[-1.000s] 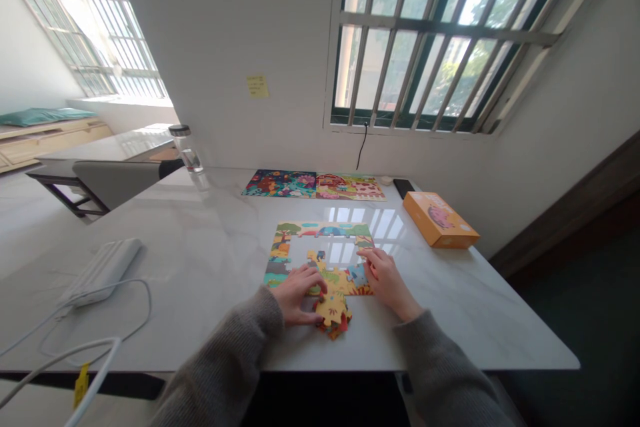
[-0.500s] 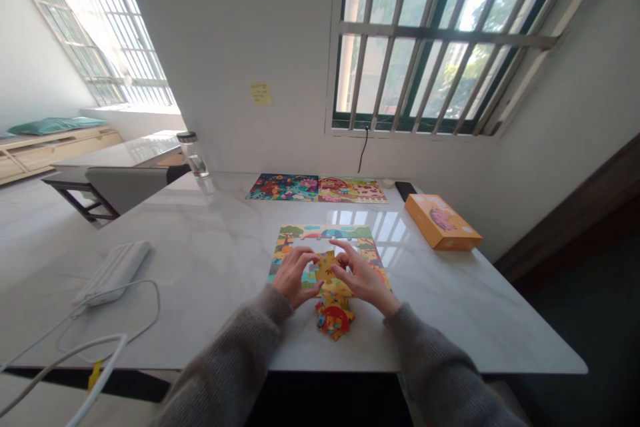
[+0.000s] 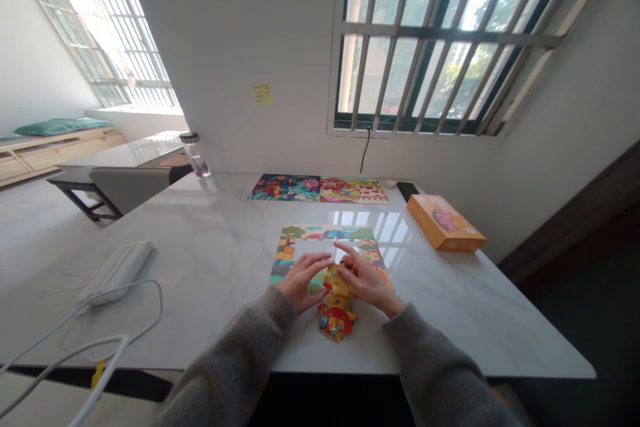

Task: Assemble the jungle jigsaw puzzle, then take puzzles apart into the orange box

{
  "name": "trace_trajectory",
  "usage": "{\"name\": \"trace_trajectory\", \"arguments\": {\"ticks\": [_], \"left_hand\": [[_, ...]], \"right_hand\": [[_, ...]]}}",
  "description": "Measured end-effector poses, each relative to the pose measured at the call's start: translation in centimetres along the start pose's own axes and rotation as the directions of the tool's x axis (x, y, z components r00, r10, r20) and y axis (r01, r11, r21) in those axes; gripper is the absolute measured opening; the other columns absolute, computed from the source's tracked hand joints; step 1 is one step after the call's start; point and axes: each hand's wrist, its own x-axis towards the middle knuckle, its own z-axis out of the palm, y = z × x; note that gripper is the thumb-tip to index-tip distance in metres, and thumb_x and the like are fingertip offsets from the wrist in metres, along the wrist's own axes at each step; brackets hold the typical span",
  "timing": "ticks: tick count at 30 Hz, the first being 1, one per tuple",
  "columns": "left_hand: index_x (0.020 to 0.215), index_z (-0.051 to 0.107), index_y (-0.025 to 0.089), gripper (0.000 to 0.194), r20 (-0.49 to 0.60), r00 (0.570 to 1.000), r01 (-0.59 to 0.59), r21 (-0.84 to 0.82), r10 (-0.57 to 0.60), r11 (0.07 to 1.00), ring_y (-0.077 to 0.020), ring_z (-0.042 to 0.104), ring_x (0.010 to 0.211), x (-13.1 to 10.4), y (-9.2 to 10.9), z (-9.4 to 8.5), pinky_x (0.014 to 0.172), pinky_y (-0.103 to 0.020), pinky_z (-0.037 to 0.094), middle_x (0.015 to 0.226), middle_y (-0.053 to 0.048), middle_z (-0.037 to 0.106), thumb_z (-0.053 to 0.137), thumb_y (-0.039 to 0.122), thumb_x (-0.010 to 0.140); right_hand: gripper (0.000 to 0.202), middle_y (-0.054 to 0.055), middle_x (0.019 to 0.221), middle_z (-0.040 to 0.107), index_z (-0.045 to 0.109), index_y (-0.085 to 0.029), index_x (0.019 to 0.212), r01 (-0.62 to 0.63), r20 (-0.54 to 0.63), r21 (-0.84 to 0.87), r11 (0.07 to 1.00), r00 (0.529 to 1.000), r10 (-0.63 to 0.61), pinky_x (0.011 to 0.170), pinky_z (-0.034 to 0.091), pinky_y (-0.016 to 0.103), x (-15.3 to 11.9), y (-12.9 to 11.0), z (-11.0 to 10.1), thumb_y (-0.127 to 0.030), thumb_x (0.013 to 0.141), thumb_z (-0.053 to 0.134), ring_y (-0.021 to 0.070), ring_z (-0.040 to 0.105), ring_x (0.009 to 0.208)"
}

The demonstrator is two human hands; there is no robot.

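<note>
A yellow puzzle piece [image 3: 332, 275] sits between my two hands, above the near part of a puzzle board. My right hand [image 3: 369, 285] pinches it from the right with thumb and bent fingers, its index finger stretched forward. My left hand [image 3: 304, 281] curves round its left side, fingertips and thumb at its edges; the exact contact is partly hidden. The puzzle board [image 3: 285, 251] has a colourful animal-scene border and a pale unfilled middle. Between my wrists, toward the table's near edge, lies a small pile of loose puzzle pieces [image 3: 337, 321], red and yellow on top.
Two picture puzzles, one dark [image 3: 285, 188] and one farm scene [image 3: 354, 191], lie by the wall. An orange box [image 3: 446, 223] and black phone [image 3: 409, 191] are at right. A bottle [image 3: 197, 157], white power strip [image 3: 116, 273] and cables stand or lie at left.
The yellow piece has come slightly nearer to me and turned or dropped lower. My left fingers have straightened over toward the right hand, and its thumb now lies by the pieces.
</note>
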Motion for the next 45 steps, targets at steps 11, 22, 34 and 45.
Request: {"name": "trace_trajectory", "arguments": {"ticks": [11, 22, 34, 45], "left_hand": [[0.133, 0.05, 0.026, 0.05, -0.137, 0.989, 0.062, 0.056, -0.054, 0.997, -0.0243, 0.054, 0.115, 0.0, -0.4, 0.2, 0.103, -0.042, 0.048, 0.123, -0.008, 0.056, 0.068, 0.026, 0.086], [0.138, 0.048, 0.027, 0.061, -0.008, 1.0, 0.004, 0.055, -0.004, 0.998, -0.0261, 0.048, 0.126, 0.1, 0.1, -0.3, 0.109, -0.044, 0.043, 0.139, -0.008, 0.052, 0.067, 0.019, 0.081], [0.128, 0.056, 0.024, 0.045, -0.114, 0.989, 0.1, 0.033, -0.096, 0.994, -0.0264, 0.053, 0.119, -0.2, -1.8, -0.2, 0.105, -0.043, 0.046, 0.127, -0.009, 0.058, 0.069, 0.029, 0.085], [0.12, 0.059, 0.025, 0.044, 0.081, 0.965, 0.242, 0.072, -0.248, 0.968, -0.0257, 0.061, 0.113, -1.2, -3.5, 1.3, 0.1, -0.042, 0.05, 0.127, -0.007, 0.057, 0.068, 0.019, 0.077]], "right_hand": [[0.061, -0.002, 0.083, 0.049, 0.036, -0.027, 0.147, -0.002, -0.108, 0.086, 0.996, 0.994, 0.011, 0.061, 0.042, 0.026, -0.1, -0.5, 1.0, -0.042, 0.092, 0.059, 0.013, 0.046, 0.068], [0.059, -0.004, 0.078, 0.043, 0.032, -0.025, 0.149, 0.029, -0.036, 0.01, 1.0, 0.999, -0.029, 0.06, 0.04, 0.026, -0.2, 0.0, 0.2, -0.038, 0.095, 0.053, 0.0122, 0.043, 0.066], [0.05, 0.008, 0.124, 0.058, 0.045, -0.028, 0.141, 0.152, -0.08, -0.284, 0.947, 0.98, -0.182, 0.086, 0.052, 0.038, -0.6, -0.4, -1.2, -0.022, 0.092, 0.053, 0.0199, 0.057, 0.104], [0.041, 0.008, 0.115, 0.057, 0.065, -0.027, 0.122, -0.044, -0.02, -0.68, 0.732, 0.999, 0.042, 0.102, 0.04, 0.047, -3.1, 1.5, -7.0, -0.032, 0.082, 0.071, 0.0273, 0.052, 0.11]]}}
